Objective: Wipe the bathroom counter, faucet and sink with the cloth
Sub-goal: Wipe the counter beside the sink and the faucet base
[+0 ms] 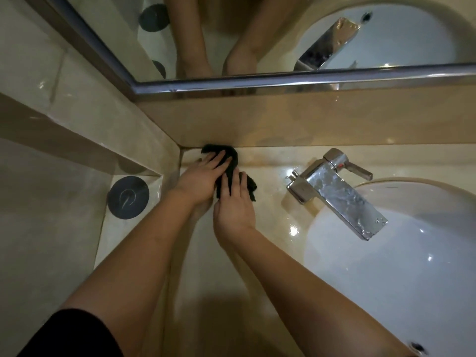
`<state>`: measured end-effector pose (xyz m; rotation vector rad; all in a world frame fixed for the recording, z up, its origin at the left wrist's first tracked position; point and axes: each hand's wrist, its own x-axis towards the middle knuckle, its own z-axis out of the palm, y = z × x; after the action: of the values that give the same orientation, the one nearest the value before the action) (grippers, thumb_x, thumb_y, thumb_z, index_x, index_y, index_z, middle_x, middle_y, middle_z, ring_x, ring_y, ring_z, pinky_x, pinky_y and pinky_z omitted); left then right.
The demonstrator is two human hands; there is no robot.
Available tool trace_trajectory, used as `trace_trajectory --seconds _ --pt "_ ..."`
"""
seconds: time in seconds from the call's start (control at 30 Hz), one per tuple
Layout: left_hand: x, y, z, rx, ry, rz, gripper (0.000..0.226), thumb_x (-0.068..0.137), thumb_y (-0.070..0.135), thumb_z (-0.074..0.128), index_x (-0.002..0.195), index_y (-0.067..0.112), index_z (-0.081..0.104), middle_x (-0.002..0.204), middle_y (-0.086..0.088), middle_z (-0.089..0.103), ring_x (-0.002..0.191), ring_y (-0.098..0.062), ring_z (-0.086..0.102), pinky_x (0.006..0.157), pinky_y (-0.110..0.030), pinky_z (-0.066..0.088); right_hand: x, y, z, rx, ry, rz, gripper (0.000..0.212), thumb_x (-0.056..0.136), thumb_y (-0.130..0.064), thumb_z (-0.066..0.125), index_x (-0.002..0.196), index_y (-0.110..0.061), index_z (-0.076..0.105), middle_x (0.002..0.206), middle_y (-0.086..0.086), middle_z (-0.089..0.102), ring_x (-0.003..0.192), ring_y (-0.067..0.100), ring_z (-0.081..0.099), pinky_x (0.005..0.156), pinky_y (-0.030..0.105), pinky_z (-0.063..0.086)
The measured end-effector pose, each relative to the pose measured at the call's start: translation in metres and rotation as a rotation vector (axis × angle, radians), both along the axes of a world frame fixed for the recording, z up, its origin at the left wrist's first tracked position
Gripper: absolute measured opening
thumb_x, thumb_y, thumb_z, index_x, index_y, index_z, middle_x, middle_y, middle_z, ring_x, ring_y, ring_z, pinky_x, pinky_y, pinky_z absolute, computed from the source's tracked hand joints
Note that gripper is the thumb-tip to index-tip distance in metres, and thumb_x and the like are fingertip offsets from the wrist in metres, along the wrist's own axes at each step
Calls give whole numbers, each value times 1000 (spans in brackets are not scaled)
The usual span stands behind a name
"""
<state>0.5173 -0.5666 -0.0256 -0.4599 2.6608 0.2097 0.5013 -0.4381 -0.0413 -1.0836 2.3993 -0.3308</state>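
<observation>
Glossy stone-look counter point(270, 161), polished metal faucet point(334, 191) — matt dark cloth point(231, 163), smooth white sink point(386, 279).

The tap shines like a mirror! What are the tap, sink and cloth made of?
Tap: looks like chrome-plated metal, mirror-bright with sharp edges and blotchy marks on top.
Sink: probably glazed ceramic, as it is smooth and white with small glossy highlights.
Cloth: soft dark fabric, matte and crumpled. The exact fibre cannot be told.

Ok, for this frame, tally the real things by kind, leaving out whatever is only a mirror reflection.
Hands: 2 (left hand, right hand)
Cloth: 1
Faucet: 1
Sink: 1
Mirror: 1
Round dark disc: 1
Total: 7
</observation>
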Motion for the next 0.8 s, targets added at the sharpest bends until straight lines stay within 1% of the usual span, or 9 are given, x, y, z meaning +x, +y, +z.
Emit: trace_trajectory --seconds 0.2,0.27,0.37,0.43,0.53,0.6,0.67,0.73,0.8 --pt "-36 27 0 47 42 -172 54 102 23 32 153 23 13 161 -2 4 147 -24 9 118 -36 14 -12 29 -8 33 99 -129 67 98 -29 32 151 -5 -1 156 23 -11 145 37 -10 118 41 -8" --pt "-44 32 3 48 41 -225 54 102 22 32 153 24 13 161 -2 4 147 -23 9 117 -34 12 -15 39 -8 27 89 -155 68 98 -28 33 151 -5 -2 156 23 -11 145 37 -9 117 40 -9" --pt "-54 37 8 16 16 -345 55 102 19 32 153 25 12 161 -1 5 147 -21 8 116 -33 11 -14 50 -4 21 79 -189 68 98 -27 33 151 -4 -2 156 24 -8 145 38 -7 119 41 -5" --pt "-59 45 10 3 -12 -430 56 102 23 34 153 27 10 161 1 3 148 -20 6 116 -33 12 -10 60 0 18 91 -205 68 98 -26 35 150 -1 -1 156 25 -5 145 39 -3 119 41 -4" --pt "-61 63 12 4 -41 -524 56 102 25 34 152 28 10 161 3 2 148 -19 4 116 -35 14 -2 79 1 53 61 -225 71 97 -26 35 150 -2 -5 156 25 -11 145 37 -5 119 40 -4" --pt "-56 73 14 1 -44 -549 56 101 18 34 152 27 12 161 3 2 148 -19 3 117 -36 14 5 92 0 38 32 -258 73 93 -22 44 151 -3 4 157 24 -4 146 37 2 119 40 3" --pt "-48 82 15 26 -42 -506 57 101 14 33 153 23 11 161 3 1 148 -18 1 118 -35 13 11 106 -1 29 68 -261 73 86 -18 55 148 1 23 154 27 14 143 40 16 117 44 16" --pt "-37 95 14 52 -36 -437 58 100 14 33 153 20 9 161 1 1 148 -19 1 117 -34 13 15 121 -1 17 118 -240 72 79 -15 63 142 5 36 148 30 29 139 43 24 113 47 27" --pt "-28 112 11 56 -42 -369 61 99 19 38 153 19 9 161 -1 2 148 -20 1 118 -35 13 18 135 -4 -35 173 -207 65 75 -12 63 133 10 46 139 33 40 132 45 32 107 52 34"
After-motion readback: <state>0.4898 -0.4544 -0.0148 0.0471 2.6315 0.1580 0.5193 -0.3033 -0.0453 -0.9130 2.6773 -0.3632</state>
